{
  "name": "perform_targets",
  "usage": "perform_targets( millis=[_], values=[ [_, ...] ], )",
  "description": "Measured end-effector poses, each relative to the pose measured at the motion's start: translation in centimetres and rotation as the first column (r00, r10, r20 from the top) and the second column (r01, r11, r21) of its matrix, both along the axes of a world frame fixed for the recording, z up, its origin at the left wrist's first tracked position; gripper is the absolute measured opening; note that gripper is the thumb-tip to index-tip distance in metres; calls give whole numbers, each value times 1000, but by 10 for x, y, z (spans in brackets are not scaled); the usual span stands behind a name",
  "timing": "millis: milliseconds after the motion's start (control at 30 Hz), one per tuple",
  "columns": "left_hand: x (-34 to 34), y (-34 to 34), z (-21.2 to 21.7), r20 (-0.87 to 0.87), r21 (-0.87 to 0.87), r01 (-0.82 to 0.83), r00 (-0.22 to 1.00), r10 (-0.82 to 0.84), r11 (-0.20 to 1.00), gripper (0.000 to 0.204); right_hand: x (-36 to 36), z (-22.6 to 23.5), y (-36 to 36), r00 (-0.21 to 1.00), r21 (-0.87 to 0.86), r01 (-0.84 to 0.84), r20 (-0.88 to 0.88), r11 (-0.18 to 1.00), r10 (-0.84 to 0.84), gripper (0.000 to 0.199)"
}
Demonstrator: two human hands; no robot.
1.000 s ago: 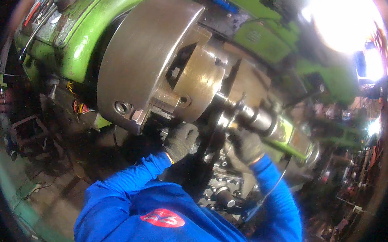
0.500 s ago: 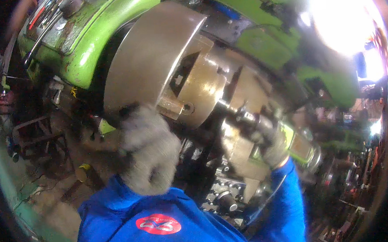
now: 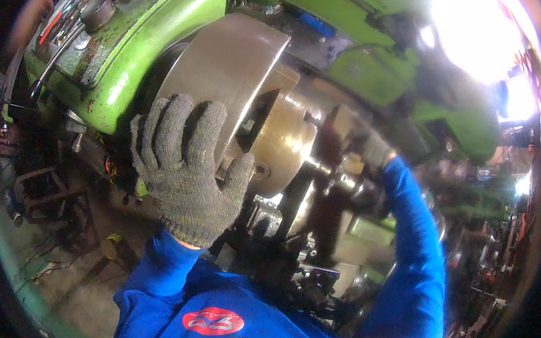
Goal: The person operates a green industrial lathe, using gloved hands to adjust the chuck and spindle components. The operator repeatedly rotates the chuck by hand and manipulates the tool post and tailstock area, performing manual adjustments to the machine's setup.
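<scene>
A lathe chuck (image 3: 225, 61), a wide steel drum, grips a shiny round metal workpiece (image 3: 285, 140) in its jaws. My left hand (image 3: 191, 167), in a grey knit glove, is open, its spread fingers resting against the near side of the chuck. A slim metal rod-like piece (image 3: 319, 166) meets the middle of the workpiece's face. Beyond that piece is my right hand (image 3: 372, 148), gloved too and smeared by motion. Its fingers cannot be made out, nor whether it holds anything.
The green lathe headstock (image 3: 119, 79) with a lever (image 3: 57, 61) stands at upper left. Below the workpiece lie metal machine parts in shadow. A bright lamp (image 3: 474, 27) glares at upper right. A yellow-ended cylinder (image 3: 111, 244) lies on the floor at left.
My left hand has gone from a blurred, bunched shape below the chuck to lying spread against its side. My right hand has moved up and away from me, past the rod-like piece.
</scene>
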State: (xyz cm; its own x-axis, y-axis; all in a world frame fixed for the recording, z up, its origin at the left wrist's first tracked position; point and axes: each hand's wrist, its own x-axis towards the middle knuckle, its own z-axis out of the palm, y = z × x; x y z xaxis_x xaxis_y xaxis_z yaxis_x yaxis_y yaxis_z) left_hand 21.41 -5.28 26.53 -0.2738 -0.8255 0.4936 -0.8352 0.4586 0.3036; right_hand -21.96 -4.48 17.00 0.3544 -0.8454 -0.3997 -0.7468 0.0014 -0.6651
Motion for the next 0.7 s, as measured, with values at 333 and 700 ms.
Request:
perform_targets(
  millis=[333, 700],
  values=[
    [-3, -4, 4, 69, -8, 9, 998, -8, 1000, 62, -14, -30, -8, 993, -18, -66, 99, 998, 67, 43],
    [-2, -3, 2, 57, -32, 11, 998, -10, 999, 60, -18, -38, -19, 977, 24, -201, -68, 979, 202, 44]
  ],
)
